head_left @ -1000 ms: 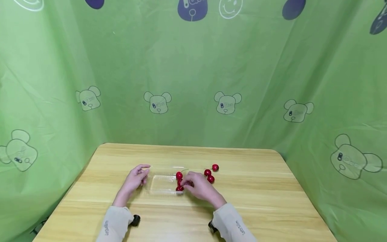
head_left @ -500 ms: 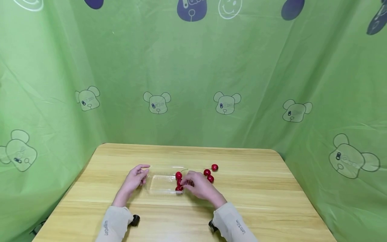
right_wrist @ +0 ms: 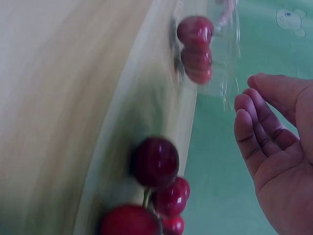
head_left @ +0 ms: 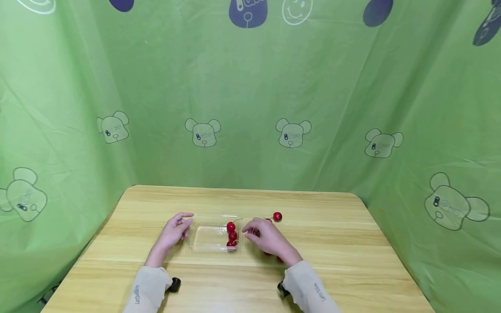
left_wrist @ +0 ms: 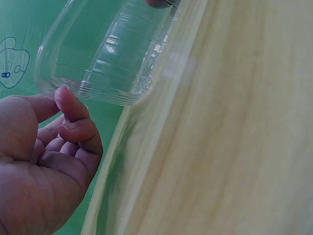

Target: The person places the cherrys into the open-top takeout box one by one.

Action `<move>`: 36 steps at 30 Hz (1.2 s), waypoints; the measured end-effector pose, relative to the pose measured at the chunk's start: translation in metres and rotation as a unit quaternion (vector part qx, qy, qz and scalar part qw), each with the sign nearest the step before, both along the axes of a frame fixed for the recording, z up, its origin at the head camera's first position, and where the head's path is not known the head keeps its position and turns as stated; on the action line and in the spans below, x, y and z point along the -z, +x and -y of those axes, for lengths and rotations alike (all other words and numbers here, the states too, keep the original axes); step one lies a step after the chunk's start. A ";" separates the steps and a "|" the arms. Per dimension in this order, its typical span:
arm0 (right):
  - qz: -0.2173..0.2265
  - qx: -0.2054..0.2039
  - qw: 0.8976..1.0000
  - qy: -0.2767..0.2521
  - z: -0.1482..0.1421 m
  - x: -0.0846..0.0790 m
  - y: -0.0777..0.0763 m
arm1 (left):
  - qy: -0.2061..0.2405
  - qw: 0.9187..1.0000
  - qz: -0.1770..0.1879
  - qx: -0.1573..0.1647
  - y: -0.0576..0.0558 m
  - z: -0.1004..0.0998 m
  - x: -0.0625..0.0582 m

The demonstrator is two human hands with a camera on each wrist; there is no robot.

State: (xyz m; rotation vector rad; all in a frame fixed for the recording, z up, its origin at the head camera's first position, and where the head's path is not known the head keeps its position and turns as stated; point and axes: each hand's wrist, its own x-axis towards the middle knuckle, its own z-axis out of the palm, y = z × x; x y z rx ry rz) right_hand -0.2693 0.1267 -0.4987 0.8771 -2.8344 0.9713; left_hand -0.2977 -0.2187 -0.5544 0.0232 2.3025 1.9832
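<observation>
A clear plastic container [head_left: 207, 237] lies on the table in the head view. Red cherries [head_left: 232, 235] line its right end, some with stems. My left hand [head_left: 171, 232] pinches the container's left end; the left wrist view shows thumb and fingers at the rim of the clear container [left_wrist: 105, 54]. Just right of the container, my right hand [head_left: 270, 238] hovers with fingers loosely bent and nothing between them. Loose cherries lie under and behind it, partly hidden by the hand; the right wrist view shows a dark cherry [right_wrist: 155, 162] among them.
One loose cherry [head_left: 277, 216] sits behind the right hand. The wooden table [head_left: 344, 248] carries all of this, and a green printed curtain [head_left: 250, 169] stands around its back and sides.
My right hand has let go over the container's right end and moved right, toward the loose cherries. The left hand and the container have stayed in place.
</observation>
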 end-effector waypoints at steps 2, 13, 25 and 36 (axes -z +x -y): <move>0.005 0.010 1.000 -0.008 -0.007 -0.001 -0.001 | 0.003 1.000 0.002 -0.002 0.000 0.000 0.000; 0.044 0.087 0.994 -0.042 -0.045 -0.001 -0.011 | -0.005 1.000 -0.002 0.006 -0.002 0.001 0.002; 0.055 0.120 0.990 -0.040 -0.065 0.005 -0.020 | 0.004 1.000 0.000 0.005 0.000 0.001 -0.002; 0.064 0.093 0.993 -0.027 -0.061 0.015 -0.018 | 0.001 1.000 0.000 0.005 0.000 0.000 0.000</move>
